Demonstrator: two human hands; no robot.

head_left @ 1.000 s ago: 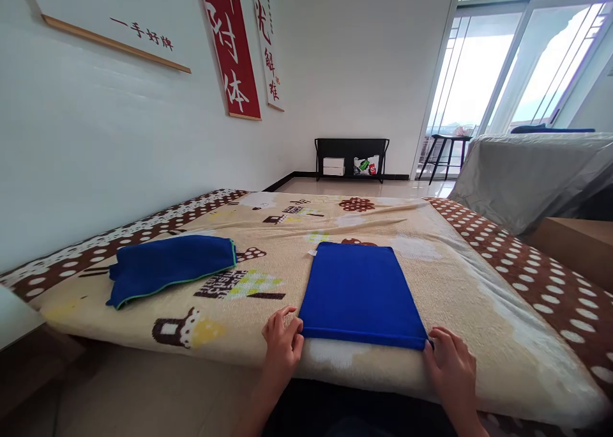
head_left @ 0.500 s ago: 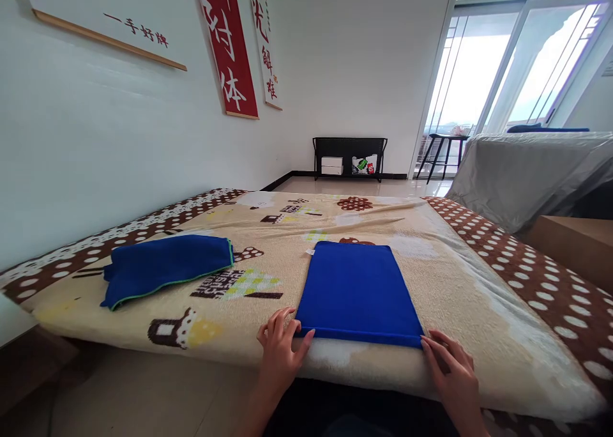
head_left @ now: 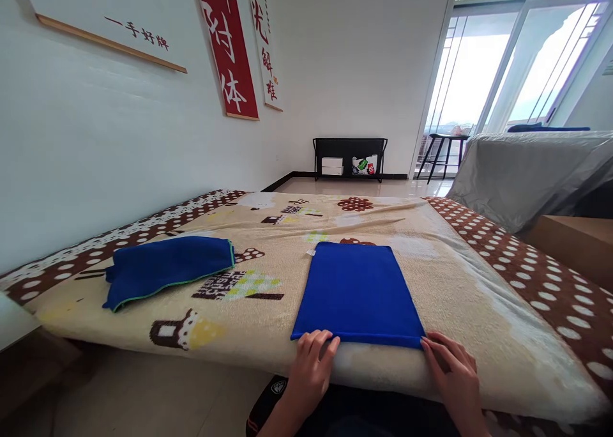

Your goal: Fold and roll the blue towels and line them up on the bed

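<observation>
Around and beyond the left hand (head_left: 312, 365) and the right hand (head_left: 453, 367), we see a beige patterned blanket (head_left: 460, 283) with brown, white-dotted borders. Ahead and left of both, we have a red scroll (head_left: 228, 60) on a white wall (head_left: 143, 130). Far ahead, we find a low black rack (head_left: 349, 148). Well beyond the right hand, we spot a black stool (head_left: 449, 137); farther right of that hand, a plastic-covered bulk (head_left: 517, 175) and a cardboard box (head_left: 577, 248).

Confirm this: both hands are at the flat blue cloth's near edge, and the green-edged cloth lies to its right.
Not right: the green-edged cloth lies to the left of the flat blue cloth, as the head view shows. The rest stands.
</observation>
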